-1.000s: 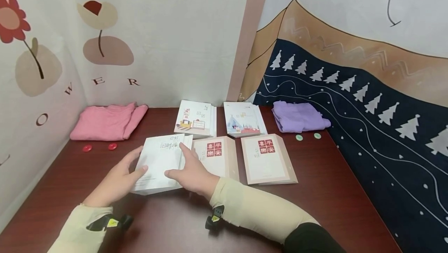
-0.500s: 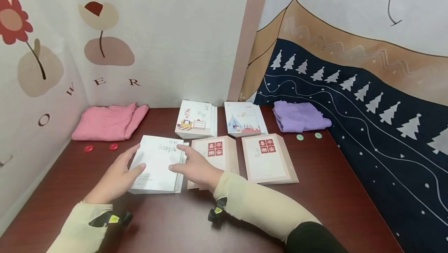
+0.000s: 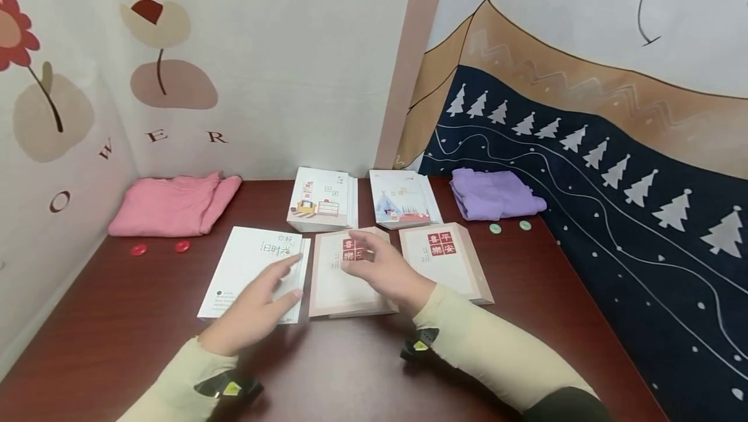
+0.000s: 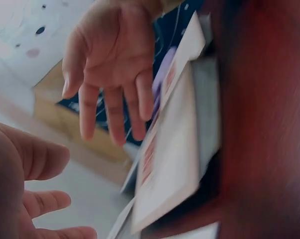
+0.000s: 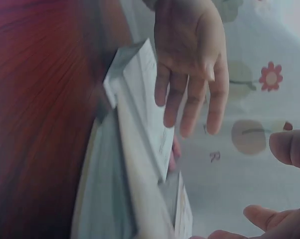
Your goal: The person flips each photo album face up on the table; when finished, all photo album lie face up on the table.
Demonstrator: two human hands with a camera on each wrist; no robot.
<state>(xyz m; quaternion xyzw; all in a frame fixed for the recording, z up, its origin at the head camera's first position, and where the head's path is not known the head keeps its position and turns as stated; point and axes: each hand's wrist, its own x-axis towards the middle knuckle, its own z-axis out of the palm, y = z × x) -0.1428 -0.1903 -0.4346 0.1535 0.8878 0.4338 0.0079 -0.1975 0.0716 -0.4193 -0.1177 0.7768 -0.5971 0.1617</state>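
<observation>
At the front left of the table lies a white book point(image 3: 239, 263) with Chinese lettering on its cover. My left hand point(image 3: 251, 311) hovers over its right part, fingers apart; contact with the cover cannot be told. To the right is a beige-edged book point(image 3: 327, 285) with a red square of characters. Above it is my right hand point(image 3: 391, 273), thumb and fingers spread, covering part of the red print. A similar beige book point(image 3: 456, 279) lies farther right. Both wrist views show the opposite palm, the right hand point(image 4: 115, 64) and the left hand point(image 5: 190, 59), holding nothing.
Two stacks of illustrated white books, left point(image 3: 321, 198) and right point(image 3: 403, 198), lie behind. Folded pink cloth point(image 3: 175, 204) sits back left with red buttons point(image 3: 182, 247) before it. Purple cloth point(image 3: 497, 195) and green buttons point(image 3: 495, 228) are back right. Printed curtains point(image 3: 292, 65) enclose the table.
Both hands have let go of the white book and shifted right. The book, earlier held between them, now lies flat beside the beige one. The view has turned slightly.
</observation>
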